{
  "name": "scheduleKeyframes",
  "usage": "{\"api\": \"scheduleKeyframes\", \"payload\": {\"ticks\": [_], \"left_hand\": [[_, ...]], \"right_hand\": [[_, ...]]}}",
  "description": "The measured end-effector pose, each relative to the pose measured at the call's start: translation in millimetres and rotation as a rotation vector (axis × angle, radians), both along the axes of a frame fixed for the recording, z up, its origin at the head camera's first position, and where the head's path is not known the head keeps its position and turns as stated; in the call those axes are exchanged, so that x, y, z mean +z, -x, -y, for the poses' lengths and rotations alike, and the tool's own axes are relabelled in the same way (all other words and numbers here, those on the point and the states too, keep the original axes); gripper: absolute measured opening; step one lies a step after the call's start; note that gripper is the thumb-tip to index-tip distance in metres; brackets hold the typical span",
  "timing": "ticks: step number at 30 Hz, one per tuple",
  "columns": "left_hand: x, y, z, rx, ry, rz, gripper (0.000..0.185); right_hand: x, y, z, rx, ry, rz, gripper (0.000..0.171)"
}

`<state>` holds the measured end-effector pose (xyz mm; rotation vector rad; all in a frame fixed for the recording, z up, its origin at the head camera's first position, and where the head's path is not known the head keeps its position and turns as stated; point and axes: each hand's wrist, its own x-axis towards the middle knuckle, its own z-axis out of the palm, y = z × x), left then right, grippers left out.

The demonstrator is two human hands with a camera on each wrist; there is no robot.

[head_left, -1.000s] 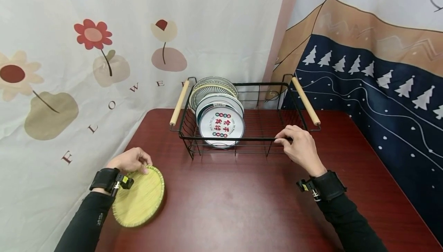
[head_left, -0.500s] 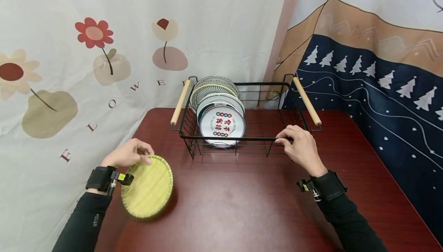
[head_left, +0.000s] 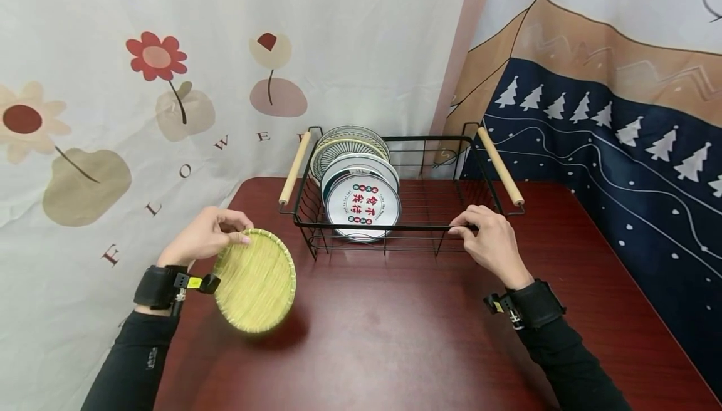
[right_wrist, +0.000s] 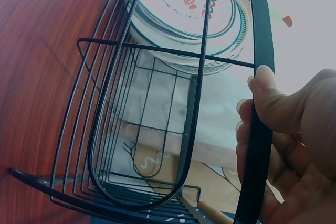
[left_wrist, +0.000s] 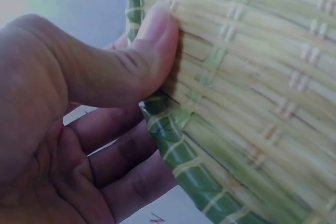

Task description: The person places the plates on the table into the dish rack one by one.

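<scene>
A round woven bamboo tray [head_left: 256, 282], yellow-green with a bound rim, hangs tilted above the table, left of the rack. My left hand [head_left: 209, 234] pinches its upper rim; in the left wrist view the thumb [left_wrist: 152, 51] lies on the woven face [left_wrist: 252, 77] and the other fingers are behind the rim. My right hand [head_left: 489, 242] grips the front top bar of a black wire dish rack [head_left: 417, 227], near its right end. Several plates [head_left: 361, 204] stand on edge in the rack's left part, the front one white with red characters.
Wooden handles [head_left: 295, 168] top both ends of the rack, which stands on a dark red table [head_left: 395, 336]. Behind it hangs a white flower-printed curtain [head_left: 361, 41], and a blue and tan tree-printed cloth [head_left: 598, 148] hangs along the right.
My left hand has raised the bamboo tray and carried it rightward and away from me, closer to the rack. My right hand and the rack have stayed in place.
</scene>
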<state>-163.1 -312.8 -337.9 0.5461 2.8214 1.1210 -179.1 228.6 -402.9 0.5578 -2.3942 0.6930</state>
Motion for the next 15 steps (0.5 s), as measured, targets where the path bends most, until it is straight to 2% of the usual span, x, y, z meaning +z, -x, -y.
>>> {"api": "scheduleKeyframes", "payload": {"ticks": [7, 15], "left_hand": [[18.9, -2.0, -12, 0.076, 0.026, -0.082, 0.006], [45.5, 0.0, -33, 0.110, -0.053, -0.200, 0.007]], "right_hand": [[1.0, 0.3, 1, 0.003, 0.000, 0.002, 0.009], [1.5, -1.8, 0, 0.008, -0.005, 0.009, 0.009]]}}
